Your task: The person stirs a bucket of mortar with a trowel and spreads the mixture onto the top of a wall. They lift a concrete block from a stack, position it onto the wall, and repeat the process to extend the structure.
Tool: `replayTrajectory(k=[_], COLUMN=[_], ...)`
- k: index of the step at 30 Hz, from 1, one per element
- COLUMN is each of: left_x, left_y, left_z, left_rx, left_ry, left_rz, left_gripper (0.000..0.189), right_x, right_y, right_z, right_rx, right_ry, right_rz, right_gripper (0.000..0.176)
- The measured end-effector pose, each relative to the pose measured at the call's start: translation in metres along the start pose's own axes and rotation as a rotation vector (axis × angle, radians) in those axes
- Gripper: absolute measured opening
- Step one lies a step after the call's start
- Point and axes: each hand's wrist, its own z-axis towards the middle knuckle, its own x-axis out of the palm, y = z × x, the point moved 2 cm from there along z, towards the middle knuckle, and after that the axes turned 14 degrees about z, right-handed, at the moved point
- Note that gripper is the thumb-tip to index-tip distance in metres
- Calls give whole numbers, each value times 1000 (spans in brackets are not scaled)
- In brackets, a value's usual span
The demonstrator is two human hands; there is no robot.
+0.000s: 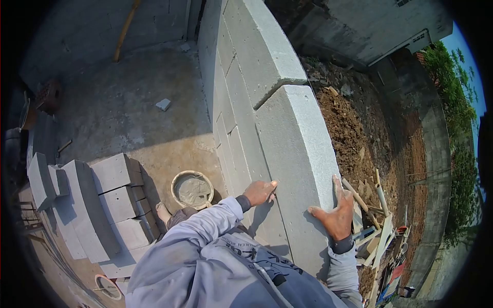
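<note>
A pale grey lightweight concrete block (292,138) lies lengthwise on top of the block wall (239,128), its end close to another block (262,46) with a narrow gap between them. My right hand (336,210) grips the block across its top, thumb toward the inner face and fingers at the outer edge. On the inner side of the wall, my left hand (260,193) is closed, with its fingertips at the seam under that block. Whether anything is in those fingers is hidden. Below my left hand, a round bucket (174,186) of wet grey mortar (192,190) stands on the floor.
Stacked concrete blocks (118,205) stand at the left, near my bare foot (163,213). A block fragment (163,104) lies on the concrete floor (128,102). Beyond the wall are a dirt heap (341,123) and scrap wood (380,241). A round container (108,286) sits at lower left.
</note>
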Motion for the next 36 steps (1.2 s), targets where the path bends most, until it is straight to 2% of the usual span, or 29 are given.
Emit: replayTrajectory(k=[3, 6, 9, 12, 13, 15, 16, 18, 20, 22, 25, 30, 32, 36], left_x=[-5, -6, -10, -17, -17, -31, -45, -73, -99, -127, -162, -207, -217, -213], left_y=[3, 7, 7, -13, -12, -8, -9, 0, 8, 10, 10, -44, -80, -117], left_z=[10, 17, 19, 23, 24, 34, 32, 24, 20, 19, 33, 67, 76, 104], left_rx=[50, -78, -111, -79, -51, 21, -68, -107, -174, -207, -105, 16, -23, -125], left_ry=[-55, -15, 35, 9, -11, -73, -111, -248, -495, -638, -731, -826, -858, -842], left_rz=[102, -92, -148, -388, -342, -236, -313, -566, -566, -565, -500, -140, 4, 118], left_gripper=[53, 56, 55, 52, 52, 51, 50, 47, 45, 46, 46, 63, 76, 79], right_x=[4, 7, 8, 9, 9, 10, 10, 9, 9, 10, 8, 9, 10, 8], right_y=[-3, -8, -7, -7, -11, -12, -12, -12, -8, -11, -9, -9, -10, -7], right_z=[7, 13, 19, 17, 16, 24, 23, 21, 23, 22, 23, 22, 20, 21], right_rx=[1, -19, 5, 35, 39, 8, -5, 9, 53, 16, 18, 13, -3, -16], right_ry=[-10, -18, -11, 3, 11, 3, 6, 18, 53, 39, 46, 40, 28, 25], right_rz=[51, 67, 40, 3, 8, 8, -3, -12, -11, 7, 12, 19, 11, 12], right_gripper=[100, 100, 101, 101, 101, 101, 101, 101, 101, 102, 102, 101, 101, 99])
